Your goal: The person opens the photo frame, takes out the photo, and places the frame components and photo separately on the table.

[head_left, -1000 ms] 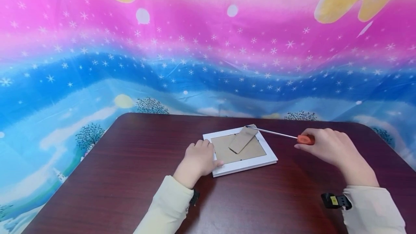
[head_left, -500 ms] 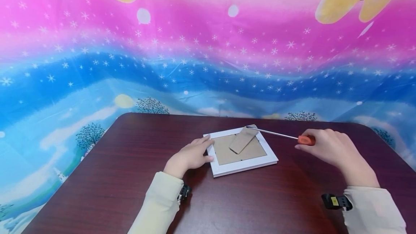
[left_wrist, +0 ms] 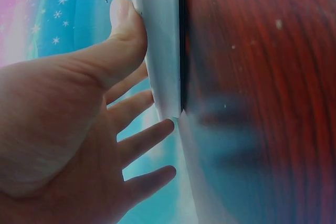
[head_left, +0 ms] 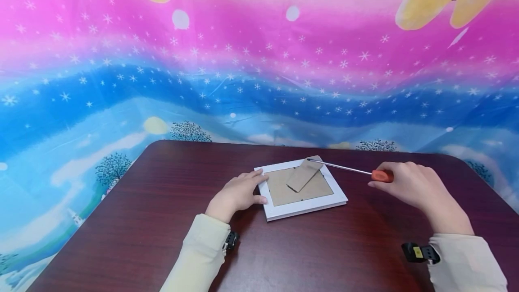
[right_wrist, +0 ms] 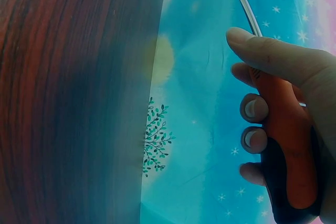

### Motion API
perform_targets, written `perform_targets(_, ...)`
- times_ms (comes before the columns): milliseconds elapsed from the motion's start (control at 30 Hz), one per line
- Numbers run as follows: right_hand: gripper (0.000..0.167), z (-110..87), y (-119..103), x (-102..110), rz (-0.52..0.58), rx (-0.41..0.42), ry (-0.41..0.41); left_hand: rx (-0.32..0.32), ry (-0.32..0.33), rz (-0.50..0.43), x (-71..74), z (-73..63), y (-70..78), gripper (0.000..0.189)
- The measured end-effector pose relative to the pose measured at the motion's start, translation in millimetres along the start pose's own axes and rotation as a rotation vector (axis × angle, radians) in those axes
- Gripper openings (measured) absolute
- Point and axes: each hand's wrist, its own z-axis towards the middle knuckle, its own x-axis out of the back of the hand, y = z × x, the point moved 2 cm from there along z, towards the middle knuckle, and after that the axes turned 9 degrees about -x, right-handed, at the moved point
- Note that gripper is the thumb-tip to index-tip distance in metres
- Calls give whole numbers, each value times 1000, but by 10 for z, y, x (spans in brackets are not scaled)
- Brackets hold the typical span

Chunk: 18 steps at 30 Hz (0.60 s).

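Observation:
A white picture frame (head_left: 279, 212) lies back side up on the table, with a brown backing board (head_left: 279, 188) inside it. A brown stand flap (head_left: 304, 175) slants across the board. At the frame's left edge rests my left hand (head_left: 235, 195); its thumb and spread, fairly straight fingers touch the border, as the left hand (left_wrist: 68, 93) in the left wrist view also shows. My right hand (head_left: 409, 181) grips the orange-and-black handle of a screwdriver (right_wrist: 289, 124). The screwdriver's shaft (head_left: 344, 166) points left, its tip at the upper end of the flap.
The dark red-brown wooden table (head_left: 162, 220) has rounded far corners. Behind it hangs a colourful cloth (head_left: 243, 57) with snowflakes and trees. Black devices are strapped at both wrists, such as the right wrist device (head_left: 419, 252).
My left hand has shifted left, from lying over the frame's left border to touching its edge with spread fingers. The right hand and screwdriver stay nearly still.

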Motion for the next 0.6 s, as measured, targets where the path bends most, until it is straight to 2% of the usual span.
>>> perform_targets(233, 35, -1, -3, -3, 2, -11, -17, -5, 17, 83, 1, 5, 36, 64)
perform_targets(600, 34, 4, -17, -15, -5, 2, -4, 102, 26, 257, -9, -28, 221, 64)
